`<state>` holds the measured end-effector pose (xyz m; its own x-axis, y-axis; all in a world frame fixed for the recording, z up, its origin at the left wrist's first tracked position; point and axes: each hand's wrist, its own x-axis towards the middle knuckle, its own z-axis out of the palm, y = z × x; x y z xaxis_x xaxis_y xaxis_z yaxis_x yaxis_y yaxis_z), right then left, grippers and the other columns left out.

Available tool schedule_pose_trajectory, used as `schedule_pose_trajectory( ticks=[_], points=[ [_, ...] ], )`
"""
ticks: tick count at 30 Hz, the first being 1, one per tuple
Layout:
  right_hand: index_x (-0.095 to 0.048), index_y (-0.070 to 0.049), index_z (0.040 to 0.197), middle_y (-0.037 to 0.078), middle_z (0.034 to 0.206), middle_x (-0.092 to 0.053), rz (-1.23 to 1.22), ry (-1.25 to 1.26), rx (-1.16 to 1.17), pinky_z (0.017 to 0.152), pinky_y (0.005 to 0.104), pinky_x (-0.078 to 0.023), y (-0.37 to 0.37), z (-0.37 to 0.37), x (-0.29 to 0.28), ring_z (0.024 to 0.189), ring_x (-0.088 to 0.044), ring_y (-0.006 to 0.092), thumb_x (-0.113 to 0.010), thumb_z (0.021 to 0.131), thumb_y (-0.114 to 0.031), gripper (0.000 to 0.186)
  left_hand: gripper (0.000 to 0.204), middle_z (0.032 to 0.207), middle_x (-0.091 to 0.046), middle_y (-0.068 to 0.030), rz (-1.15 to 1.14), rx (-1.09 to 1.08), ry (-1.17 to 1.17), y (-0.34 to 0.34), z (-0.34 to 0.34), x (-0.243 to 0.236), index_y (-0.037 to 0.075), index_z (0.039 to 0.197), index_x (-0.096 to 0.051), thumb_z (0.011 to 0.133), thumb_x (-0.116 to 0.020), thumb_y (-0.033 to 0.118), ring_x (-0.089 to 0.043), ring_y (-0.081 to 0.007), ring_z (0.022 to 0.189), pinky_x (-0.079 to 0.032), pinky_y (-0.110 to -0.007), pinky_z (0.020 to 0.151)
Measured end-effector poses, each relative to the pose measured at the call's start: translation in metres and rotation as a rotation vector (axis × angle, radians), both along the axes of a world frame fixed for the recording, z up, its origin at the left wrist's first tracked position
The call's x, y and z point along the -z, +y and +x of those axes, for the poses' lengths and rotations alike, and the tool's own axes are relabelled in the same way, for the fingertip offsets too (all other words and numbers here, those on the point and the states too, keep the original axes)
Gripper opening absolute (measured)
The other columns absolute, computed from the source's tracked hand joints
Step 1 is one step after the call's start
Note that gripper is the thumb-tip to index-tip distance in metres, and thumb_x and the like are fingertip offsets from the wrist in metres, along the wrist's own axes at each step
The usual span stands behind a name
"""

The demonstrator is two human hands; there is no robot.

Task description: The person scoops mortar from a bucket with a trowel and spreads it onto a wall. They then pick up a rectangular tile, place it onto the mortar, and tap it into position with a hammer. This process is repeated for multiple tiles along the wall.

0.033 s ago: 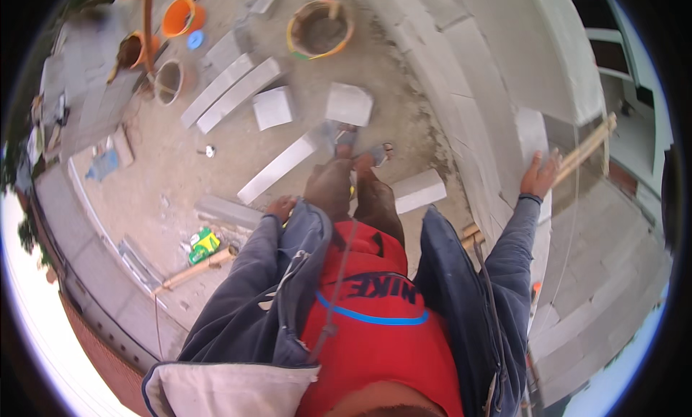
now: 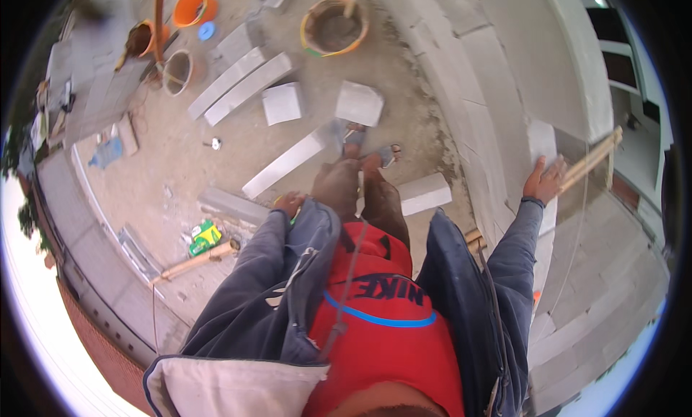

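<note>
My right hand (image 2: 545, 179) lies with fingers spread on the pale block wall (image 2: 542, 139), near a wooden batten (image 2: 592, 157) that sticks out past the wall. On the other side, my left hand (image 2: 290, 203) hangs low beside my leg, fingers curled. A bit of yellow shows at its edge, too small to name. Below it on the floor are a long grey block (image 2: 234, 205) and a pale plank-like block (image 2: 285, 163). Another pale block (image 2: 427, 193) lies to the right of my legs.
Around the floor stand a round mortar tub (image 2: 333, 31), orange buckets (image 2: 193, 7) and a whitish bucket (image 2: 177, 72). Several cut blocks (image 2: 249, 85) lie ahead. A green and yellow packet (image 2: 205, 237) is beside a wooden pole (image 2: 198, 262). A thin string (image 2: 574, 237) runs along the wall.
The whole view has shifted slightly to the right. My left hand has turned a little and shows more of its fingers. My right hand stays on the wall.
</note>
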<state>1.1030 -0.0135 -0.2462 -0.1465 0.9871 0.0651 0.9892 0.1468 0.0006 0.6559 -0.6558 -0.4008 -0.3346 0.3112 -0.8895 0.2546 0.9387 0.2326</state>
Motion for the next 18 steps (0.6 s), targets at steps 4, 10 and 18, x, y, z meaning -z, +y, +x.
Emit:
schedule_pose_trajectory(
  ticks=[4,10,18],
  points=[
    [-0.041,-0.007,0.164,0.027,0.171,-0.032,0.088,-0.03,-0.503,0.129,0.0604,-0.021,-0.087,-0.101,0.012,0.159,-0.028,0.0456,-0.061,0.103,-0.048,0.077,0.071,0.143,-0.067,-0.0232,0.066,-0.124,0.062,0.036,-0.003,0.04,0.008,0.149,-0.061,0.101,-0.062,0.059,-0.062,-0.0366,0.136,-0.045,-0.044,0.116],
    [-0.067,-0.005,0.139,0.022,0.129,-0.073,-1.162,0.385,-0.324,0.103,0.0399,-0.056,-0.252,-0.104,0.118,0.12,-0.072,0.0338,-0.071,0.102,-0.029,0.044,0.064,0.135,-0.071,-0.0204,0.172,-0.406,0.038,0.09,-0.049,0.116,0.008,0.147,-0.063,0.102,-0.063,0.054,-0.069,-0.03,0.121,-0.053,-0.041,0.104],
    [-0.064,-0.008,0.143,0.018,0.117,-0.078,-1.362,0.223,0.271,0.094,0.0392,-0.06,-0.314,-0.119,0.213,0.108,-0.076,0.0295,-0.074,0.098,-0.039,0.056,0.057,0.129,-0.068,-0.0049,0.507,-0.69,-0.216,0.212,-0.125,0.322,0.008,0.141,-0.06,0.104,-0.064,0.051,-0.066,-0.0208,0.113,-0.054,-0.043,0.094]
  ],
)
